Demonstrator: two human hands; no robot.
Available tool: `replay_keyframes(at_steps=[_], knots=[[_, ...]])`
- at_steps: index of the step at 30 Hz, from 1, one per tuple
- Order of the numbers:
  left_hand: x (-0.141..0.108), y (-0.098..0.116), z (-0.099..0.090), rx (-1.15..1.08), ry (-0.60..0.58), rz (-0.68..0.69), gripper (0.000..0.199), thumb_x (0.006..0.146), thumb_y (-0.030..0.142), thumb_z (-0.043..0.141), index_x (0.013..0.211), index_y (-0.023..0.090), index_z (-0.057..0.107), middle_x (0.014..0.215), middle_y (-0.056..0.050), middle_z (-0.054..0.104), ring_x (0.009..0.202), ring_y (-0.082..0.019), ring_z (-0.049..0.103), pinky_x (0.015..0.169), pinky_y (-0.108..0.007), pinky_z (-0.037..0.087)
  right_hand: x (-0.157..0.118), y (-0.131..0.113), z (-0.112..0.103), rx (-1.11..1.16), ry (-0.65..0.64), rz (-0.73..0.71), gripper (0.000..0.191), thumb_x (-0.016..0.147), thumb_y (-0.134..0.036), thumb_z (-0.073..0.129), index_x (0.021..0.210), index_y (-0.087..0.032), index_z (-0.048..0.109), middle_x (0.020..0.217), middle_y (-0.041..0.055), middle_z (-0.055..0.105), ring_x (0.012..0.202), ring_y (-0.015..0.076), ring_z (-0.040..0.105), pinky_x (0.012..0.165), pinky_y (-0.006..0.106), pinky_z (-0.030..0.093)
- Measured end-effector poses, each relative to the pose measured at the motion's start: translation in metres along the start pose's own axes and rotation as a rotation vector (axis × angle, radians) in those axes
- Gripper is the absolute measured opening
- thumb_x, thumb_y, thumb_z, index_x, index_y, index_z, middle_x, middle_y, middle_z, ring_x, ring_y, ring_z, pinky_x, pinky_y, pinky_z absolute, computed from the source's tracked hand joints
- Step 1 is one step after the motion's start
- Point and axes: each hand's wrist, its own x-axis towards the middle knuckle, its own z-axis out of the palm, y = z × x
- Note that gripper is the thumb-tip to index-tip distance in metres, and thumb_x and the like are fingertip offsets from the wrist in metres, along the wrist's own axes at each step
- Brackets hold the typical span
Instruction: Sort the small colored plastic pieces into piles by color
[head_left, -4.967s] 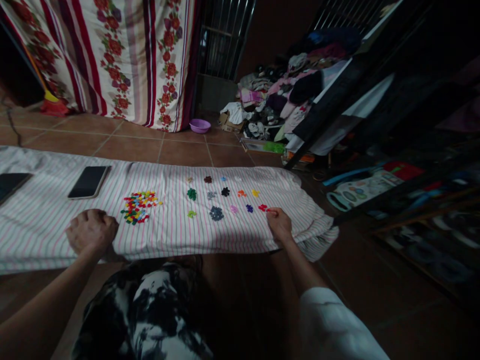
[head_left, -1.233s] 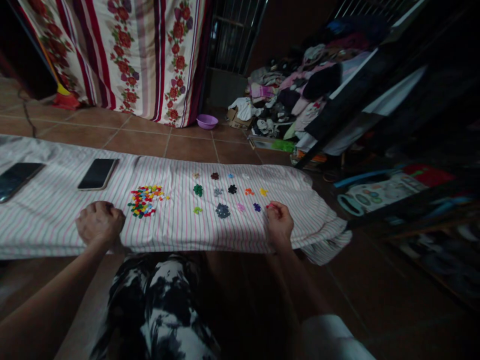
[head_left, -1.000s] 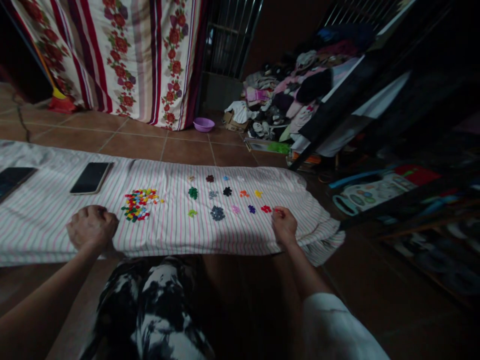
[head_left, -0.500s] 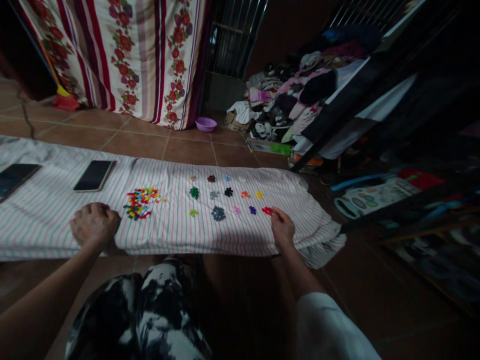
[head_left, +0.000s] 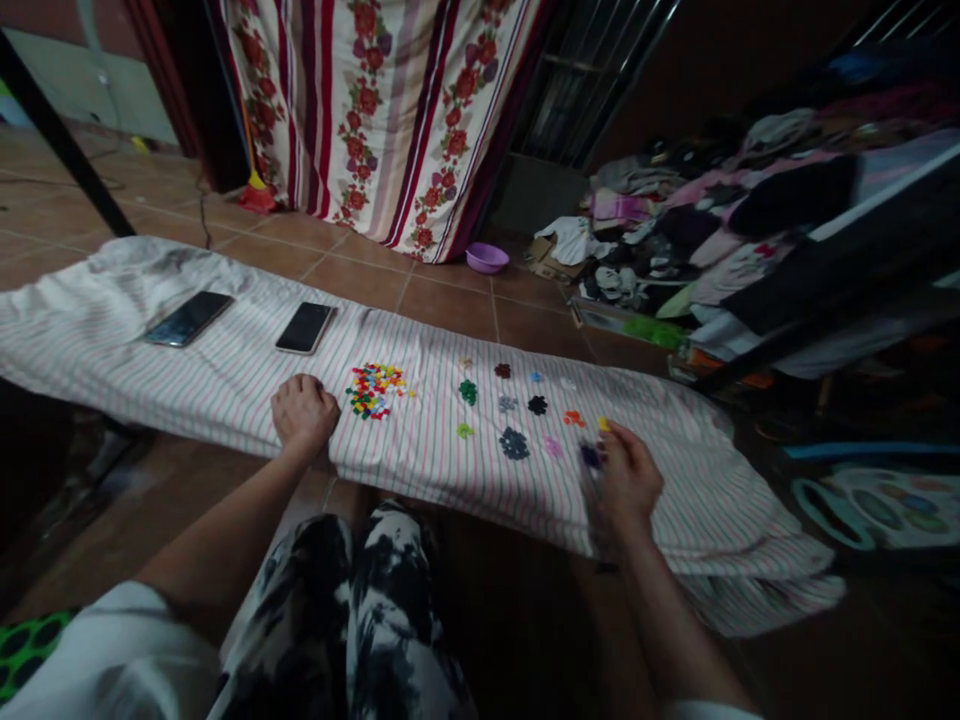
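Note:
My left hand (head_left: 304,410) rests on the striped cloth in a loose fist, its fingers curled out of sight. Just right of it lies a mixed heap of small coloured pieces (head_left: 375,390). My right hand (head_left: 631,476) is closed in a pinch at a few yellow pieces (head_left: 604,424); what it holds, if anything, is too small to make out. Sorted piles lie to its left: orange (head_left: 574,418), dark purple (head_left: 590,454), pink (head_left: 553,447), dark grey (head_left: 514,443), black (head_left: 537,405) and dark green (head_left: 468,391). The red pile is hidden behind this hand.
The striped cloth (head_left: 420,440) covers a long low surface. Two phones lie on its left part, a near one (head_left: 305,328) and a farther one (head_left: 189,318). Beyond, a purple basin (head_left: 487,258) stands on the tiled floor by a heap of clothes (head_left: 660,230).
My right hand has gone from the red pieces to the yellow ones. My left hand stays in a fist beside the mixed heap. The view has swung left and tilted.

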Motion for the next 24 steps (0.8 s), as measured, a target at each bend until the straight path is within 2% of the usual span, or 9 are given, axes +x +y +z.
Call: replay_keyframes(at_steps=[5, 7, 9, 12, 16, 19, 24], knots=[[0.000, -0.002, 0.002, -0.014, 0.016, 0.030, 0.020, 0.082, 0.025, 0.043, 0.093, 0.018, 0.058, 0.099, -0.012, 0.062, 0.097, -0.029, 0.052, 0.083, -0.041, 0.036, -0.060, -0.055, 0.093, 0.088, -0.559, -0.175, 0.032, 0.082, -0.041, 0.057, 0.104, -0.020, 0.067, 0.087, 0.0038, 0.063, 0.068, 0.0130, 0.057, 0.064, 0.028, 0.050], [0.000, -0.003, 0.004, -0.021, 0.026, 0.038, 0.019, 0.082, 0.026, 0.044, 0.092, 0.018, 0.058, 0.098, -0.012, 0.061, 0.096, -0.029, 0.051, 0.083, -0.041, 0.036, -0.079, -0.067, 0.129, 0.075, -0.723, -0.278, 0.028, 0.085, -0.036, 0.053, 0.102, -0.019, 0.068, 0.083, 0.0028, 0.059, 0.065, 0.0118, 0.054, 0.062, 0.026, 0.048], [0.001, -0.004, 0.005, -0.031, 0.029, 0.041, 0.020, 0.082, 0.026, 0.044, 0.092, 0.018, 0.058, 0.098, -0.012, 0.061, 0.096, -0.029, 0.051, 0.083, -0.042, 0.036, -0.091, -0.074, 0.160, 0.050, -0.823, -0.357, 0.026, 0.087, -0.030, 0.051, 0.102, -0.019, 0.069, 0.082, 0.0029, 0.057, 0.065, 0.0116, 0.054, 0.063, 0.025, 0.048], [0.001, -0.004, 0.004, -0.056, 0.020, 0.044, 0.020, 0.082, 0.024, 0.043, 0.093, 0.018, 0.058, 0.099, -0.013, 0.061, 0.097, -0.029, 0.051, 0.084, -0.042, 0.036, -0.099, -0.076, 0.197, -0.039, -0.908, -0.445, 0.025, 0.087, -0.023, 0.050, 0.102, -0.019, 0.069, 0.083, 0.0031, 0.057, 0.069, 0.0123, 0.055, 0.071, 0.026, 0.048], [0.001, -0.003, 0.003, -0.081, 0.001, 0.031, 0.020, 0.081, 0.023, 0.044, 0.095, 0.018, 0.058, 0.101, -0.014, 0.060, 0.100, -0.030, 0.050, 0.086, -0.043, 0.036, -0.105, -0.075, 0.228, -0.134, -0.961, -0.484, 0.027, 0.086, -0.016, 0.050, 0.105, -0.022, 0.068, 0.091, 0.0034, 0.059, 0.082, 0.0141, 0.057, 0.080, 0.027, 0.047], [0.001, -0.003, 0.003, -0.089, -0.005, 0.028, 0.020, 0.082, 0.023, 0.044, 0.095, 0.018, 0.058, 0.101, -0.014, 0.059, 0.100, -0.030, 0.050, 0.087, -0.043, 0.035, -0.108, -0.077, 0.241, -0.223, -0.988, -0.495, 0.030, 0.086, -0.014, 0.050, 0.107, -0.024, 0.068, 0.099, 0.0041, 0.060, 0.090, 0.0155, 0.058, 0.083, 0.027, 0.046], [0.001, -0.003, 0.001, -0.104, -0.025, 0.023, 0.021, 0.082, 0.023, 0.043, 0.096, 0.019, 0.058, 0.102, -0.014, 0.059, 0.100, -0.030, 0.049, 0.087, -0.044, 0.035, -0.109, -0.077, 0.249, -0.337, -0.958, -0.465, 0.026, 0.086, -0.015, 0.049, 0.099, -0.025, 0.070, 0.096, 0.0040, 0.060, 0.087, 0.0166, 0.057, 0.081, 0.028, 0.046]])
